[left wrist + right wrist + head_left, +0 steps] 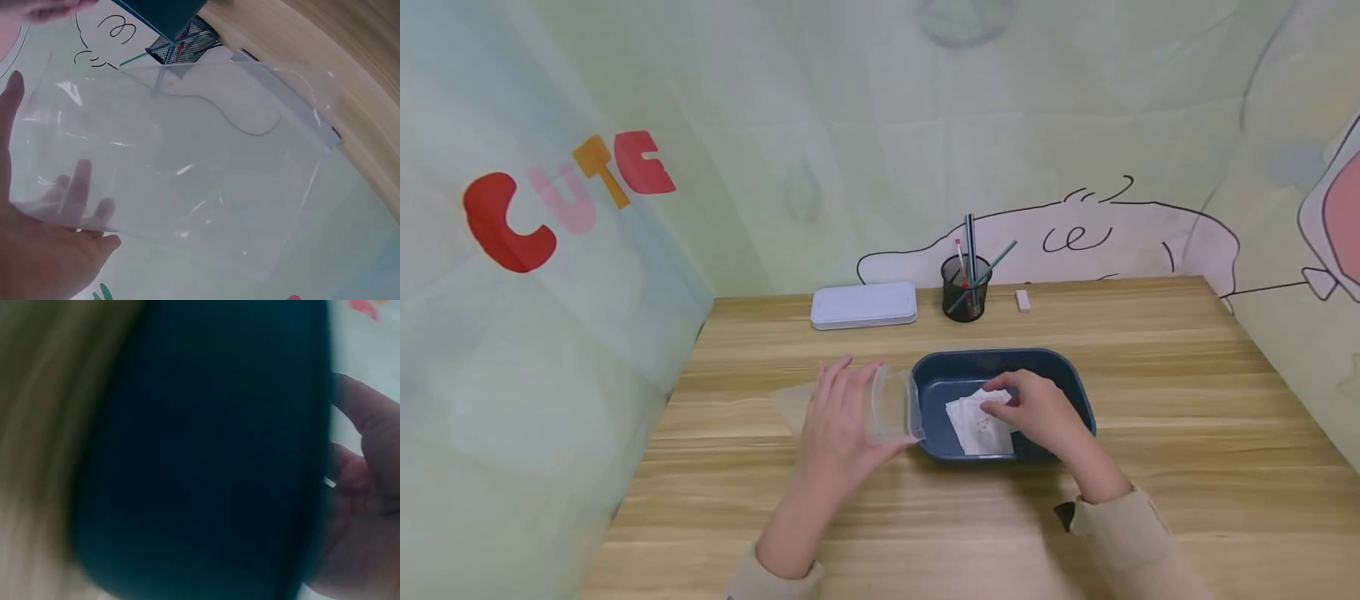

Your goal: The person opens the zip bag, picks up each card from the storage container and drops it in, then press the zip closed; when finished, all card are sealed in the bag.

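Note:
In the head view my left hand (838,425) holds a clear plastic bag (891,407) on its side, with the wide mouth facing the tray. Several of my left fingers show through the film of the bag (187,169) in the left wrist view. My right hand (1037,408) hovers over the dark blue tray (932,364), its thumb and forefinger bent with a gap between them. Beneath those fingertips, white paper-like packets (976,425) lie overlapped on the tray floor. The tray wall (206,450) fills most of the right wrist view and hides part of that hand (369,487).
Behind the tray stands a black mesh pen cup (964,292) with pens and pencils. A pale flat case (863,306) lies to its left, a small pinkish eraser (1022,301) to its right. Printed fabric hangs around the wooden table (1187,400).

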`<state>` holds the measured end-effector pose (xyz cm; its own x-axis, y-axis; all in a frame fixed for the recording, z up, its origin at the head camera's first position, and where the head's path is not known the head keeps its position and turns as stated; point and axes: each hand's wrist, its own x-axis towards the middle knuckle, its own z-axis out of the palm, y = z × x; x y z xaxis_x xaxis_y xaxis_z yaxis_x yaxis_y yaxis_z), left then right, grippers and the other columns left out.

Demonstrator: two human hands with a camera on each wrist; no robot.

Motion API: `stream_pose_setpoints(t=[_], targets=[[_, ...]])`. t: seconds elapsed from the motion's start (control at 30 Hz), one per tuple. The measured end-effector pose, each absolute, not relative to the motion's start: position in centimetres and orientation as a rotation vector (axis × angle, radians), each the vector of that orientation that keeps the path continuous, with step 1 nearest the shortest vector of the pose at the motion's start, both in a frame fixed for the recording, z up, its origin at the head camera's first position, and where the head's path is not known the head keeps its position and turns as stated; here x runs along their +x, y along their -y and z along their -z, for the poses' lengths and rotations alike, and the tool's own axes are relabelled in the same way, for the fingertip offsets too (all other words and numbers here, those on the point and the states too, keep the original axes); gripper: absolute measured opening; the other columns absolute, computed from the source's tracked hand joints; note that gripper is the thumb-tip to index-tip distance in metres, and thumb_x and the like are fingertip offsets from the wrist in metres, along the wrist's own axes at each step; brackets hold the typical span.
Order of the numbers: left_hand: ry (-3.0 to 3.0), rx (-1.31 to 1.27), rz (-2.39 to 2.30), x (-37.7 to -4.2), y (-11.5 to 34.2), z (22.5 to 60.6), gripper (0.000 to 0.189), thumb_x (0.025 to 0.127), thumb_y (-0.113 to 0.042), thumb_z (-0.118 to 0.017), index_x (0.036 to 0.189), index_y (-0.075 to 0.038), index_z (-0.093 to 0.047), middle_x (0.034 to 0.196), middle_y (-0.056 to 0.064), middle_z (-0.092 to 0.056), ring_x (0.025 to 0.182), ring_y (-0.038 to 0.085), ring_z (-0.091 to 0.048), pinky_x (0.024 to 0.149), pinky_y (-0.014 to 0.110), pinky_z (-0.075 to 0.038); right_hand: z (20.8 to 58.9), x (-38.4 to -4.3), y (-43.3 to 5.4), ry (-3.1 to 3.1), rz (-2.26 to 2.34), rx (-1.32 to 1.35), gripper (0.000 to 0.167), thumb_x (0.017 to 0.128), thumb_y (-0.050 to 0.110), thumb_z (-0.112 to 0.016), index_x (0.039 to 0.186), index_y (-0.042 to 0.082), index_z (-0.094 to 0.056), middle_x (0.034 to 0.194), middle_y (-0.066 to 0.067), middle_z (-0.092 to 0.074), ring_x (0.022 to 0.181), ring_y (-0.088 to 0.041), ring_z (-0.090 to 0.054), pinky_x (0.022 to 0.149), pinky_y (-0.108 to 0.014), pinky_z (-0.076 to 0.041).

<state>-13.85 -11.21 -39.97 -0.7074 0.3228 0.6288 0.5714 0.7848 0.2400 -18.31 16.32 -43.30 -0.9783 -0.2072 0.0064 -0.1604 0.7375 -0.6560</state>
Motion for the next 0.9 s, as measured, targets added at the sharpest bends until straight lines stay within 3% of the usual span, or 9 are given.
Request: stream_pose_setpoints(t=[0.13, 0.33, 0.5, 0.67, 0.9], targets=[[2.439, -0.686, 0.562, -13.9, 11.5, 40.1, 0.104, 0.049, -0.044, -0.093, 0.132, -0.001, -0.048, 0.119, 0.015, -0.056, 0.126, 0.035, -0.041, 0.110, 0.045, -0.024, 45.2, -19.1, -16.8, -2.856, 0.840, -0.249, 0.037, 0.077, 0.026, -0.081, 0.107, 0.007, -0.071, 0.100, -0.011, -0.059, 0.085, -0.024, -0.053, 0.075, -0.042, -0.049], [2.471, -0.718, 0.564, -14.0, 11.8, 40.5, 0.108, 0.044, -0.042, -0.095, 0.131, -0.001, -0.049, 0.119, 0.014, -0.056, 0.114, 0.031, -0.048, 0.112, 0.044, -0.019, 47.1, -20.4, -16.9, -2.834, 0.780, -0.209, 0.056, 0.068, 0.030, -0.088, 0.110, 0.001, -0.065, 0.103, -0.015, -0.055, 0.089, -0.028, -0.051, 0.086, -0.047, -0.047], [2.497, -0.725, 0.547, -14.2, 11.9, 40.9, 0.109, 0.043, -0.046, -0.094, 0.133, -0.003, -0.048, 0.117, 0.012, -0.056, 0.110, 0.029, -0.049, 0.110, 0.044, -0.025, 47.6, -21.1, -17.0, -2.818, 0.765, -0.183, 0.063, 0.064, 0.032, -0.090, 0.110, -0.001, -0.061, 0.101, -0.016, -0.051, 0.088, -0.029, -0.051, 0.085, -0.046, -0.047], [2.542, -0.705, 0.529, -14.2, 11.9, 41.1, 0.110, 0.044, -0.046, -0.094, 0.135, -0.004, -0.046, 0.118, 0.012, -0.056, 0.112, 0.028, -0.049, 0.111, 0.043, -0.022, 47.3, -21.5, -16.9, -2.776, 0.763, -0.138, 0.060, 0.064, 0.032, -0.090, 0.106, 0.001, -0.060, 0.097, -0.014, -0.050, 0.087, -0.029, -0.049, 0.079, -0.043, -0.046], [2.555, -0.704, 0.556, -14.2, 11.9, 41.6, 0.109, 0.045, -0.043, -0.095, 0.134, -0.003, -0.047, 0.116, 0.012, -0.056, 0.110, 0.028, -0.049, 0.109, 0.042, -0.027, 47.2, -21.8, -16.9, -2.746, 0.771, -0.106, 0.061, 0.065, 0.032, -0.090, 0.105, 0.003, -0.053, 0.094, -0.011, -0.050, 0.085, -0.028, -0.050, 0.075, -0.040, -0.046]])
